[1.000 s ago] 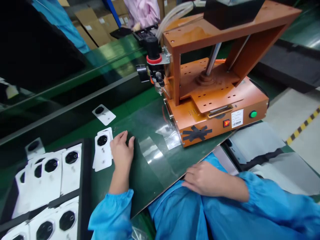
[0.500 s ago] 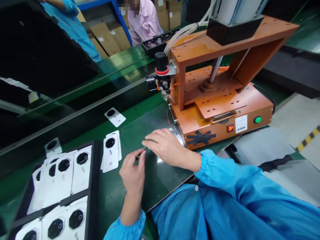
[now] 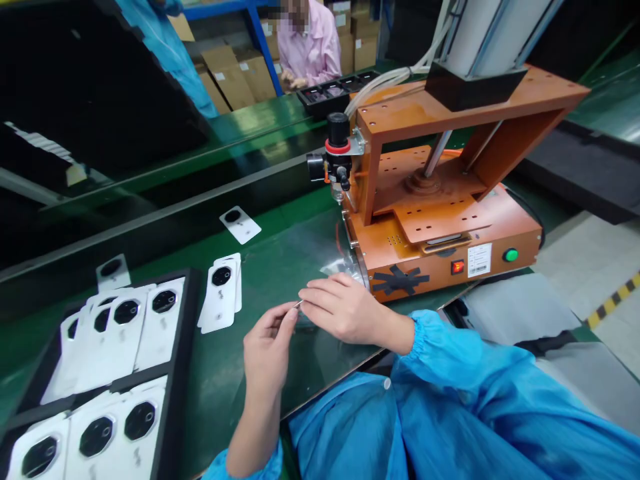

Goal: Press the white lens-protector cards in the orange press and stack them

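Between thumb and fingers, my left hand (image 3: pixel 267 343) pinches a small thin piece (image 3: pixel 299 304), seen only as a pale sliver. My right hand (image 3: pixel 345 310) is close in front of it, palm down, fingers bent and pressed together. Its fingertips meet the far end of the piece; the thumb is hidden, so what it grips does not show. Left of my hands lies a short stack of white phone back covers (image 3: pixel 220 297) with black round camera areas. Another back cover (image 3: pixel 241 227) lies alone farther back.
A black divided tray (image 3: pixel 181 333) with several back covers stands at the left. An orange press (image 3: pixel 450 267) with a lit red switch and green button stands at the right. Clear film (image 3: pixel 320 243) lies beside it. Across the bench, a person in pink (image 3: pixel 313 47) stands by a black tray.
The view has shifted slightly. My hands stay together, and the left one has turned so the thin piece lies flatter. The person across the bench now shows hands near the black tray.
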{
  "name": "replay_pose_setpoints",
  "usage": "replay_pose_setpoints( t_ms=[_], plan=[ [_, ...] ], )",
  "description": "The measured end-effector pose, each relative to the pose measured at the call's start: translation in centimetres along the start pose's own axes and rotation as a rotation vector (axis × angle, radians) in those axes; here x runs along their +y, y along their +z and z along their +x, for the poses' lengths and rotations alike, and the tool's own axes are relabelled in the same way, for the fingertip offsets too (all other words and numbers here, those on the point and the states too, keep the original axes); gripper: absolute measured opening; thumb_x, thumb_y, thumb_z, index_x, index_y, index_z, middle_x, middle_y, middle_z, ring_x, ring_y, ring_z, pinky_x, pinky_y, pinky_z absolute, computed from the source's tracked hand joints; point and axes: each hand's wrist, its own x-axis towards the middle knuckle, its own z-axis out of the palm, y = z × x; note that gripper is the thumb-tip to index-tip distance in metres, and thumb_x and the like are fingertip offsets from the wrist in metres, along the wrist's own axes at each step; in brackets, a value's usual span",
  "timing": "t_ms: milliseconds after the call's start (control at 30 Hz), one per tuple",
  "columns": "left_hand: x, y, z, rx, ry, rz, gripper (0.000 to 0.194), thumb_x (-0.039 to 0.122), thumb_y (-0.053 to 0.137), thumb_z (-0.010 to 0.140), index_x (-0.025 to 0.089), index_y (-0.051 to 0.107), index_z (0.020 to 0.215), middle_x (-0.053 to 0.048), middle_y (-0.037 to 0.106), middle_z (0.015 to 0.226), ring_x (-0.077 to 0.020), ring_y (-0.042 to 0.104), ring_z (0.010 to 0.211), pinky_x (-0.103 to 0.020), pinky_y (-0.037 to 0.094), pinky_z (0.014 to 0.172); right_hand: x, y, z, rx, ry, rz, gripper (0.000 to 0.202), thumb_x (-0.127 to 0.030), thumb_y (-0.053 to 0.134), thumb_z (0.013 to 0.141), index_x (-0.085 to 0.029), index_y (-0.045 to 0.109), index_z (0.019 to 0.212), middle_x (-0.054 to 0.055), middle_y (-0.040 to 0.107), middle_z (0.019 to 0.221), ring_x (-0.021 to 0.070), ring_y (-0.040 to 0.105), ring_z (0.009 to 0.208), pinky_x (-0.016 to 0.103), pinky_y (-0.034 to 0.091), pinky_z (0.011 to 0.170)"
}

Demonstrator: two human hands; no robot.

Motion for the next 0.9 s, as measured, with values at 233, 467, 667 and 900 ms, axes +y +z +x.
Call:
replay_pose_setpoints(
  t_ms=[233,467,667,900],
  plan=[
    [-2.8,-1.1,-3.0,0.196,-0.155,-0.325,0.032,0.040,0.080,0.080,0.017,0.065,0.097,-0.006,0.076,0.095,-0.0121,0.067,0.076,-0.021,0.051,0.063,-2.6,0.2,-1.5,0.002,-0.204,0.067,0.015,-0.014,0.059,0.098,-0.010,0.071,0.105,0.010,0.071,0.119,0.0222,0.064,0.112,0.038,0.048,0.089],
    [-4.2,-3.5,-8.4,0.202,-0.239,-0.262,0.048,0.048,0.079,0.080,0.016,0.066,0.114,-0.012,0.077,0.101,-0.0188,0.071,0.082,-0.028,0.057,0.067,-4.7,2.8,-3.4,-0.060,-0.327,0.283,0.015,-0.017,0.057,0.100,-0.012,0.071,0.104,0.006,0.073,0.106,0.0167,0.065,0.101,0.033,0.047,0.083],
    [-4.2,-4.7,-8.9,0.313,-0.177,-0.059,0.035,0.040,0.084,0.076,0.016,0.069,0.096,-0.001,0.070,0.075,-0.0103,0.060,0.062,-0.022,0.050,0.060,-5.4,2.0,-2.6,-0.133,-0.344,0.364,0.020,-0.018,0.051,0.103,-0.016,0.071,0.105,0.007,0.073,0.112,0.0155,0.064,0.101,0.032,0.047,0.084],
    [-7.3,-11.1,-13.5,0.730,-0.192,0.266,0.039,0.047,0.074,0.081,0.023,0.065,0.110,0.000,0.067,0.081,-0.0152,0.063,0.070,-0.027,0.051,0.066,-4.2,1.9,-1.7,-0.018,0.579,0.964,0.012,-0.031,0.070,0.093,-0.022,0.077,0.088,0.004,0.074,0.098,0.0151,0.066,0.090,0.031,0.050,0.081]
  ],
)
